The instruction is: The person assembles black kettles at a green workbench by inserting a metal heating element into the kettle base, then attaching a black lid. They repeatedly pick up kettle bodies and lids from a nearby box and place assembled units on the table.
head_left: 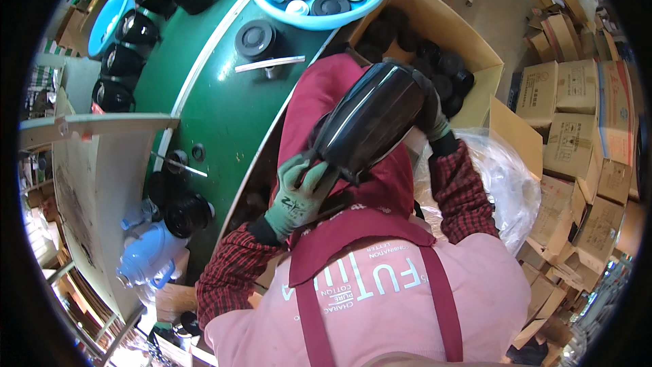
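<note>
A glossy black jug body point(370, 119) lies tilted across my lap, over the maroon apron point(312, 92). At its lower left end my left hand point(302, 187), in a pale green glove, has its fingers closed on the rim. My right hand point(428, 105), gloved in dark and green, wraps round the opposite, upper right end. Its fingers are partly hidden behind the jug body. What lies inside the jug body does not show.
On the green workbench point(224, 105) are a round black lid point(255, 39), a pale strip point(270, 64) and several black jugs point(122, 61). A blue basin point(319, 20) holds white and black caps. An open carton point(485, 54) of black parts stands beside clear plastic point(509, 183) and stacked boxes point(570, 143).
</note>
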Available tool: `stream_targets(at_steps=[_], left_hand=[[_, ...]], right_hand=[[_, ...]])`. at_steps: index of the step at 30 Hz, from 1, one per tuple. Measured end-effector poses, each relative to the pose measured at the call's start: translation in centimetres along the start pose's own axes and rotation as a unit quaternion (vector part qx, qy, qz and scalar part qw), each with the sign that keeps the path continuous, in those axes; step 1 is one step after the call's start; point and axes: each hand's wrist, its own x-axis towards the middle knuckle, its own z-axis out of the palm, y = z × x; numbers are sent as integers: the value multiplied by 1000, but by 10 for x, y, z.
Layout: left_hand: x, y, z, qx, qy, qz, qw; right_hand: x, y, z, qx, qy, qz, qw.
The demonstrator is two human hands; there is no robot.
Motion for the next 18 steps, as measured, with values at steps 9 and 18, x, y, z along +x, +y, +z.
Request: stream_targets(at_steps=[9,18], left_hand=[[22,-211,97,116,-103,-287,945],[20,-268,159,258,-219,-234,912]], right_hand=[[29,85,49,-778,-84,-144,606],[21,72,23,-679,-78,-133,718]])
